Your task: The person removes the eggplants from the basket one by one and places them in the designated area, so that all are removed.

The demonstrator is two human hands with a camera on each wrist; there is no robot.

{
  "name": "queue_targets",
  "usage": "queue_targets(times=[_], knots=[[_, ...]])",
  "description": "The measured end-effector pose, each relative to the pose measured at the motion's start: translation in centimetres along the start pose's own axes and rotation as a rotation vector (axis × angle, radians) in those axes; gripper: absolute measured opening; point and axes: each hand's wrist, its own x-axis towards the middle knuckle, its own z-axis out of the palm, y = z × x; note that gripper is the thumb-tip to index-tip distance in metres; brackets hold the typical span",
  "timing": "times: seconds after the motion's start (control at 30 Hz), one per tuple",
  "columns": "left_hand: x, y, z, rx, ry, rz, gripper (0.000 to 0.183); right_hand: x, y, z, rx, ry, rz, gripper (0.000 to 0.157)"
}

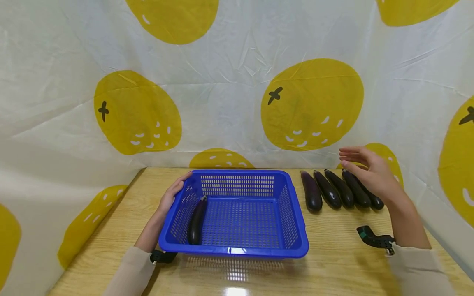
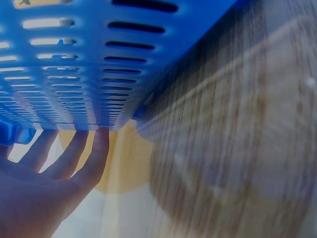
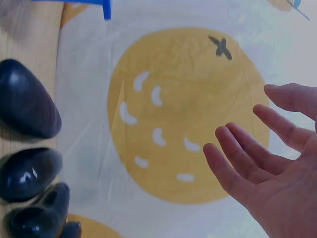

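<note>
A blue plastic basket (image 1: 232, 249) with perforated walls stands on the table, with one dark eggplant (image 1: 197, 222) lying along its left side. My left hand (image 1: 171, 197) rests against the basket's left wall near the far corner. In the left wrist view, the spread fingers of that hand (image 2: 54, 183) touch the perforated wall (image 2: 89, 84); its thumb is hidden. Farther right, several eggplants (image 1: 311, 192) lie side by side in a row. My right hand (image 1: 374, 172) is raised above the right end of that row, holding nothing, its fingers extended and apart from the eggplants (image 3: 29, 173).
The wooden table (image 1: 333, 250) ends at the back against a pale cloth (image 1: 222, 111) printed with large yellow fruits. This cloth also hangs at both sides. A black wrist camera mount (image 1: 375, 238) juts from the right sleeve.
</note>
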Motion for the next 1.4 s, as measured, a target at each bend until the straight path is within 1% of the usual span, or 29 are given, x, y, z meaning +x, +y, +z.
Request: queue_targets(times=[0.33, 0.6, 0.73, 0.93, 1.07, 1.27, 1.4], knots=[[-0.1, 0.1, 0.0, -0.019, -0.002, -0.008, 0.057, 0.2, -2.7, 2.6, 0.032, -0.064, -0.042, 0.039], [0.1, -0.2, 0.0, 0.004, -0.021, 0.040, 0.056, -0.5, -4.8, 4.3, 0.041, -0.128, -0.102, 0.041], [0.1, -0.2, 0.1, 0.000, -0.020, 0.028, 0.056, -0.4, -5.9, 5.1, 0.029, -0.165, -0.127, 0.042], [0.0, -0.2, -0.1, -0.007, -0.013, 0.025, 0.057, 0.9, -7.2, 6.8, 0.007, -0.266, -0.113, 0.041], [-0.2, -0.2, -0.2, 0.011, -0.011, 0.036, 0.057, 2.1, -8.1, 8.2, -0.002, -0.334, -0.118, 0.041], [-0.3, -0.2, 0.0, 0.017, -0.002, 0.035, 0.056, 4.1, -9.8, 10.6, -0.005, -0.419, -0.170, 0.043], [-0.2, 0.0, 0.1, -0.011, -0.003, 0.023, 0.057, 5.6, -10.9, 12.1, 0.013, -0.491, -0.202, 0.044]])
